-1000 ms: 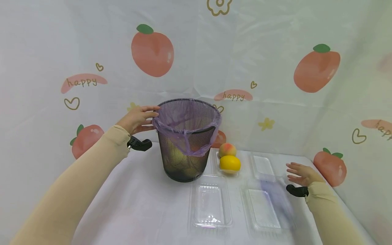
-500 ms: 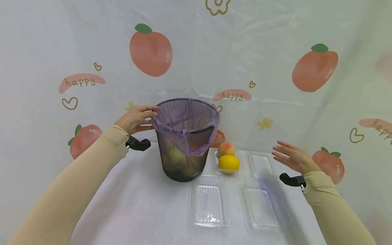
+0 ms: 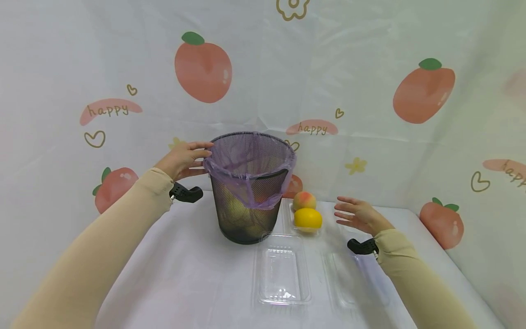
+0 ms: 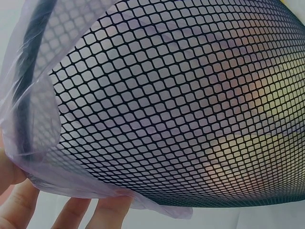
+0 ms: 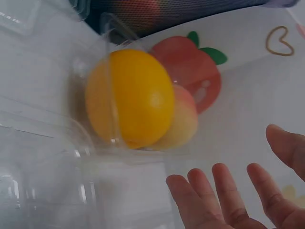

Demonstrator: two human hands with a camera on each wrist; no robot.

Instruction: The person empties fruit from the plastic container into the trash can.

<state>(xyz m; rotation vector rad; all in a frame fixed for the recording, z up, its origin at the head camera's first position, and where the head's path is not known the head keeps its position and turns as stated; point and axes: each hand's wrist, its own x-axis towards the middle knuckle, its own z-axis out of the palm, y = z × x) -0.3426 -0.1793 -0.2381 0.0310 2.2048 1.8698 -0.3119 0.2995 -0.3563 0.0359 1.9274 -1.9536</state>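
Observation:
A black mesh waste bin (image 3: 246, 214) with a purple plastic liner (image 3: 256, 196) folded over its rim stands at centre. My left hand (image 3: 182, 160) touches the rim's left side with fairly straight fingers; in the left wrist view the fingertips (image 4: 112, 210) lie against the liner's outside. My right hand (image 3: 359, 215), fingers spread and holding nothing, hovers right of a yellow oval fruit, perhaps a lemon (image 3: 308, 219). Behind that sits a peach (image 3: 304, 201); both are in a clear plastic tray (image 5: 112, 90). Through the mesh, blurred yellowish and reddish fruit (image 4: 238, 160) shows inside the bin.
Another clear tray (image 3: 283, 274) lies in front of the bin. A second one (image 3: 343, 283) lies to its right, partly covered by my right forearm. Behind the white table (image 3: 176, 274) hangs a fruit-printed cloth (image 3: 263, 68).
My right hand has risen from the right side and swung left towards the yellow fruit and peach. The left hand stays at the bin's rim.

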